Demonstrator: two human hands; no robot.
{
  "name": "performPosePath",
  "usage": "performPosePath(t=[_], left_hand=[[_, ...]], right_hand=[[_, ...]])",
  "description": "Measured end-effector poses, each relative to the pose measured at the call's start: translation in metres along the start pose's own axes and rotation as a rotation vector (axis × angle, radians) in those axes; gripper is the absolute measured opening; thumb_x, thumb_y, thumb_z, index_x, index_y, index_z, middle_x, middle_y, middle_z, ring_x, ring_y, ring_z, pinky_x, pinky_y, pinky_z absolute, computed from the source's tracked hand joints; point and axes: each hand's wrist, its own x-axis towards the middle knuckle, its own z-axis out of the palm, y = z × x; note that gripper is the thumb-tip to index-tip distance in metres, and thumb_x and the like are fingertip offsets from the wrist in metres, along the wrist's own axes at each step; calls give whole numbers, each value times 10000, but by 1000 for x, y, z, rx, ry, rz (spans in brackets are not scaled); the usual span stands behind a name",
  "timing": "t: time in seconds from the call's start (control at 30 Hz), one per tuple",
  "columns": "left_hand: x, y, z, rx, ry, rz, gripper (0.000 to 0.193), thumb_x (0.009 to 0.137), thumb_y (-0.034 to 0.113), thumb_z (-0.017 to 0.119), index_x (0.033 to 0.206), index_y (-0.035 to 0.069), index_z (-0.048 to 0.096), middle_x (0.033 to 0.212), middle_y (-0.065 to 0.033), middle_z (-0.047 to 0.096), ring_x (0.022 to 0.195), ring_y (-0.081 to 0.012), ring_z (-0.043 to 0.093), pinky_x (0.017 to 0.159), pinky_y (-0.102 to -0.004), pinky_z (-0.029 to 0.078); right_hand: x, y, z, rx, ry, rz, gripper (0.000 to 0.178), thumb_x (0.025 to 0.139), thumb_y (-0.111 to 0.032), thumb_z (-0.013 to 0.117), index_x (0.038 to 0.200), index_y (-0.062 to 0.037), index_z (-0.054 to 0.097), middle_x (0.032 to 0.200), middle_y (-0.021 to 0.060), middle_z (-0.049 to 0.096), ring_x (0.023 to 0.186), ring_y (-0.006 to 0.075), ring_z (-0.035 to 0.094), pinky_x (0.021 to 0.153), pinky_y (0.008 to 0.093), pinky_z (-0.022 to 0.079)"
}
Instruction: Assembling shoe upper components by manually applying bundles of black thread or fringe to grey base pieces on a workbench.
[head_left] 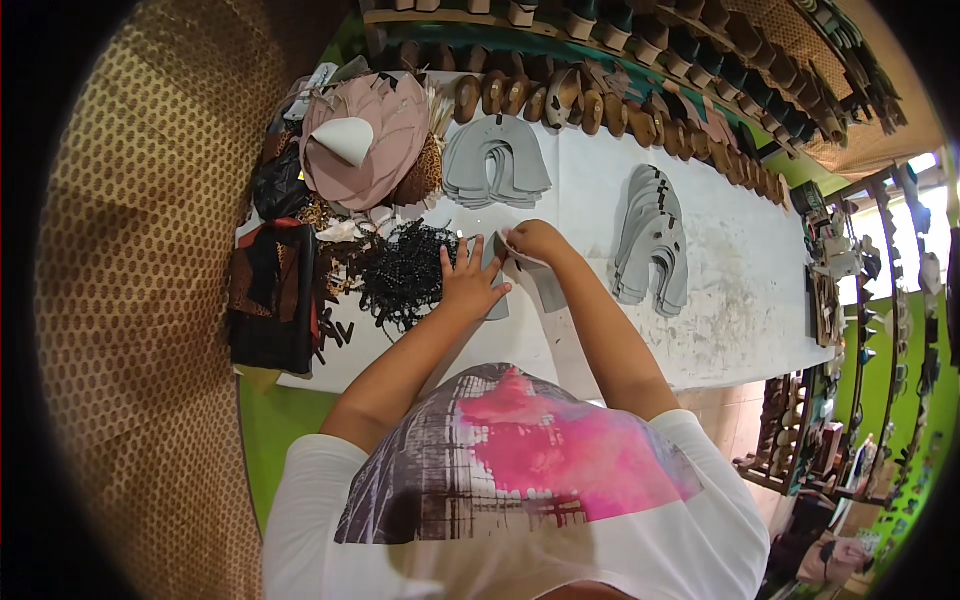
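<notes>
Plain grey piece (547, 288), partly curled, left hand (472, 285) splayed wide, right hand (538, 243), fingers pinching it

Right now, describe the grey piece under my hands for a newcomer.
On the white table, look right of the tangled black heap. The grey piece lies partly beneath your spread left hand, the right hand pinching it; unlike the two fanned grey stacks, it is being handled.

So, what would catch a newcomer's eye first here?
Probably the pile of pink, petal-shaped flat pieces under a white cone, on the white table's left side. Then the tangled black strips beside the spread left hand, with the right hand pinching a flat grey piece at centre. Behind, brown shoe-shaped forms line the far edge.
</notes>
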Motion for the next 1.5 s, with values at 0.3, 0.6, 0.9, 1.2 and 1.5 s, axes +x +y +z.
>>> performPosePath(t=[0.3, 0.6, 0.9, 1.2, 1.5], left_hand=[[5, -2, -7, -145, 155, 45, 514, 799, 468, 545, 1277, 297, 468, 1413, -154, 267, 1302, -374, 214, 1014, -620, 75], [20, -1, 2, -122, 437, 91, 221, 796, 247, 596, 1003, 232, 671, 1268, -66, 466, 1209, -307, 356, 968, -528, 221], [26, -15, -5, -165, 347, 196, 227, 784, 217, 602, 995, 268, 670, 1186, -28, 505, 1187, -295, 376, 924, -490, 262], [28, -36, -6, 44, 305, 380, 403, 792, 249, 579, 1188, 317, 549, 1277, -91, 436, 1181, -325, 386, 923, -514, 274], [11, -9, -23, 124, -53, 138, 492, 827, 472, 506, 1286, 306, 453, 1411, -119, 289, 1293, -348, 254, 1027, -572, 127]], right_hand=[[-7, 10, -14, 159, -152, -12, 481, 657, -441, 713, 773, 22, 650, 691, 148, 616, 647, 238, 582, 619, 343, 443], [-1, 15, 3, 235, -55, 33, 323, 641, -291, 716, 752, 6, 651, 633, 126, 605, 575, 202, 554, 573, 325, 431], [0, 14, 0, 258, -52, 65, 330, 635, -316, 691, 785, -24, 662, 694, 152, 630, 643, 282, 606, 625, 358, 468], [-6, 4, 10, 216, 40, -60, 254, 686, -230, 653, 866, -51, 661, 836, 160, 642, 794, 319, 601, 709, 376, 460], [-38, -16, 8, -11, 97, -5, 275, 767, -346, 573, 854, -107, 677, 816, 118, 645, 802, 310, 605, 685, 381, 461]])
